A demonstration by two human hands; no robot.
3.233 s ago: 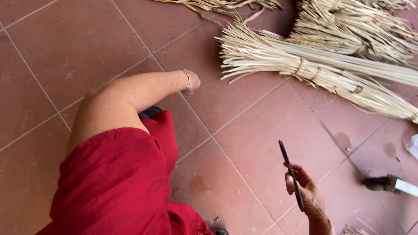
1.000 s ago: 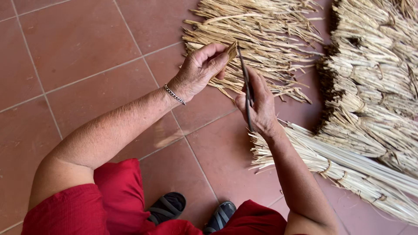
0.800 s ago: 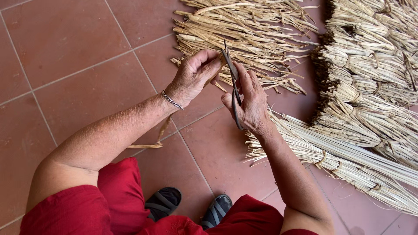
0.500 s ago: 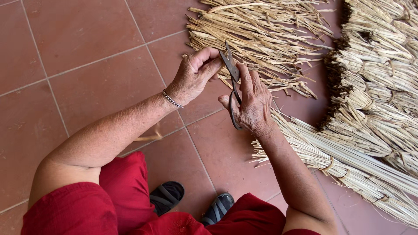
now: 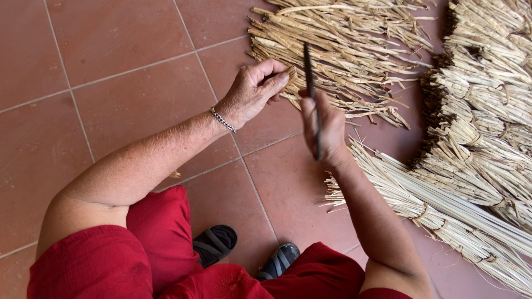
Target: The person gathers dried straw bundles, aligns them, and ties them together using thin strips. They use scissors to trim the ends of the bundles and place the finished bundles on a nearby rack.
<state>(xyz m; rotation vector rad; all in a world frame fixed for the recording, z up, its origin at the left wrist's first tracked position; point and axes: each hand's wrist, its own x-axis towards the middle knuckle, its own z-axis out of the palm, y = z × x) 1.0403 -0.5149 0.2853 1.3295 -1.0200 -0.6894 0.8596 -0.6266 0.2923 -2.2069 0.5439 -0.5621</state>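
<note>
— Where is the blade relative to your hands?

— Your right hand [image 5: 324, 130], just right of the frame's centre, grips a thin dark knife [image 5: 312, 94]; the blade points up toward the top edge, standing nearly upright above your fingers. Your left hand [image 5: 252, 91], a little to its upper left, pinches the end of a flat straw strip [image 5: 290, 76] between thumb and fingertips, just beside the blade.

— And the materials around them?

— Behind both hands, at upper centre, lies a loose pile of dry strips [image 5: 343, 50], pale tan, flat and ragged. At the right edge, coarse bundles [image 5: 487, 111] look fibrous and darker at the cut ends. At lower right, a bound sheaf [image 5: 443, 210] of smooth, straight, pale stalks lies slantwise. The floor [image 5: 111, 61] is matte reddish-brown tile. A fine metal bracelet [image 5: 223, 119] circles your left wrist.
</note>
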